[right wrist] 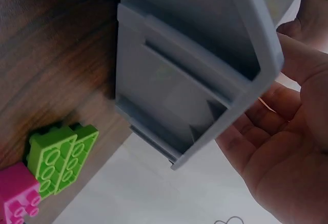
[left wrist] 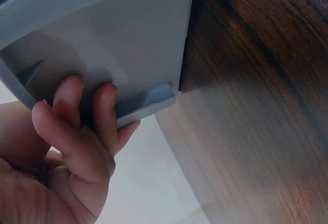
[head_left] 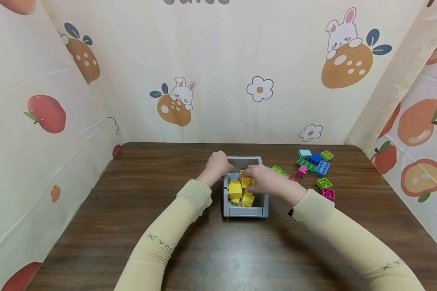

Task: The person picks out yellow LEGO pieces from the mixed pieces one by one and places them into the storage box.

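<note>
A grey plastic bin stands near the middle of the table with several yellow toy bricks inside. My left hand grips its far left rim; in the left wrist view the curled fingers press against the outer wall. My right hand reaches over the right side into the bin, thumb and fingers about a yellow brick. In the right wrist view the bin's wall hides the right fingertips, so I cannot tell whether they pinch that brick.
Right of the bin lie loose toy bricks: blue, dark green, pink, lime and light turquoise. Lime bricks sit close beside the bin. A patterned curtain surrounds the dark wooden table.
</note>
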Action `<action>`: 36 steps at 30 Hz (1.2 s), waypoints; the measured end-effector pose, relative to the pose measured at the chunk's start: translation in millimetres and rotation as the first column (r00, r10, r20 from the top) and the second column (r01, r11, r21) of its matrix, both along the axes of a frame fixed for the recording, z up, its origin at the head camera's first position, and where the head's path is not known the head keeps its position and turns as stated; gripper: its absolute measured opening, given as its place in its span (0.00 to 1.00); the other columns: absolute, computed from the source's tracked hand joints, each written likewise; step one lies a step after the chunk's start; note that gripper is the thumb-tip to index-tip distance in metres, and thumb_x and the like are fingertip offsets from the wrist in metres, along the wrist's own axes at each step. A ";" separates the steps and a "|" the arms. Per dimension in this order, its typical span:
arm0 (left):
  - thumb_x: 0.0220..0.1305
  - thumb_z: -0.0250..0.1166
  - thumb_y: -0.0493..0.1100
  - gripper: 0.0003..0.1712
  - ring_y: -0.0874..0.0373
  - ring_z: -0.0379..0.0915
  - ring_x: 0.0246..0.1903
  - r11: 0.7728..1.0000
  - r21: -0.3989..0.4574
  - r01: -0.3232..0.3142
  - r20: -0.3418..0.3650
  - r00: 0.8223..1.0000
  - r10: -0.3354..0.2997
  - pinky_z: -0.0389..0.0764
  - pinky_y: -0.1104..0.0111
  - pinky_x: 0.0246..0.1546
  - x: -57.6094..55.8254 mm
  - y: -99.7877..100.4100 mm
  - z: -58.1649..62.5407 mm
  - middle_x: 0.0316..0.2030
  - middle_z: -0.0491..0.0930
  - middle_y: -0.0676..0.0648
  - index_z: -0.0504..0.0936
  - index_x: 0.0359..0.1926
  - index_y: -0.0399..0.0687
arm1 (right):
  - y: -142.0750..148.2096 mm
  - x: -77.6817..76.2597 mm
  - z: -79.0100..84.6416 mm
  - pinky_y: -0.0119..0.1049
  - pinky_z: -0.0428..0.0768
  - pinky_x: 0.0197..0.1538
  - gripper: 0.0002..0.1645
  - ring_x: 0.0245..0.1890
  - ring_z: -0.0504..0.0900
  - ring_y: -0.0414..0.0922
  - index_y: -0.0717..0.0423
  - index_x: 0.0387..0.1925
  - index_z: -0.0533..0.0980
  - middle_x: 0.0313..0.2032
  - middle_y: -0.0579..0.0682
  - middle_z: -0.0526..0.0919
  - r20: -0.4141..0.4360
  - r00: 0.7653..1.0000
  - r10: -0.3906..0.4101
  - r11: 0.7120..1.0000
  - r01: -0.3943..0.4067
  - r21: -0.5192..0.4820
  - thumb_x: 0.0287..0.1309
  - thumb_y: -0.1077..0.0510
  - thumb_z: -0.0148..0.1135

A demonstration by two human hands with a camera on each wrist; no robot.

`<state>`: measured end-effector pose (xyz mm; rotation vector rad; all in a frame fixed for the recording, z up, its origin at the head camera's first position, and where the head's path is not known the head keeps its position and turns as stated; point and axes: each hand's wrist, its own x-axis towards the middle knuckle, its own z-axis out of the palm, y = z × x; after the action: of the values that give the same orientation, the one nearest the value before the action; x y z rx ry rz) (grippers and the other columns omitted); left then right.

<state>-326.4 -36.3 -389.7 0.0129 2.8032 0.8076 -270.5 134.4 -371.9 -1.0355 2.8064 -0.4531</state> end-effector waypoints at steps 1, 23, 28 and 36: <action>0.59 0.64 0.45 0.14 0.55 0.78 0.14 1.000 0.002 0.002 0.000 1.000 -0.002 0.76 0.72 0.12 0.0 0.0 0.0 0.13 0.72 0.47 0.79 0.23 0.39 | -0.6 0.7 -0.8 0.41 0.82 0.47 0.24 0.40 0.81 0.46 0.58 0.48 0.79 0.42 0.52 0.82 0.004 1.000 -0.008 1.000 0.008 0.007 0.47 0.58 0.73; 0.60 0.65 0.46 0.14 0.52 0.81 0.19 1.000 -0.008 0.004 0.019 1.000 -0.004 0.76 0.72 0.13 0.1 0.8 1.8 0.14 0.73 0.47 0.81 0.28 0.38 | -6.5 8.5 -10.9 0.43 0.80 0.50 0.25 0.48 0.81 0.50 0.55 0.51 0.79 0.51 0.54 0.81 -0.037 0.998 -0.054 0.990 0.058 0.131 0.49 0.56 0.72; 0.60 0.64 0.46 0.14 0.53 0.80 0.16 1.000 0.003 0.007 0.038 0.999 -0.007 0.76 0.72 0.13 0.2 0.7 2.4 0.13 0.71 0.48 0.81 0.26 0.39 | -6.6 9.3 -13.7 0.44 0.80 0.50 0.25 0.47 0.81 0.50 0.55 0.51 0.79 0.50 0.54 0.81 -0.058 0.997 -0.051 0.986 0.060 0.154 0.48 0.56 0.72; 0.61 0.62 0.48 0.20 0.53 0.78 0.15 0.999 -0.008 0.032 0.034 0.999 -0.032 0.75 0.72 0.12 0.3 -5.2 2.5 0.10 0.70 0.48 0.78 0.17 0.40 | -10.3 9.6 -12.4 0.43 0.81 0.47 0.26 0.45 0.82 0.50 0.56 0.51 0.79 0.49 0.56 0.81 -0.070 0.997 -0.034 0.980 0.047 0.192 0.48 0.56 0.72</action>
<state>-326.2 -41.6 -387.2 0.0423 2.7679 0.7806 -260.9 124.2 -384.3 -0.9711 2.8639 -0.1477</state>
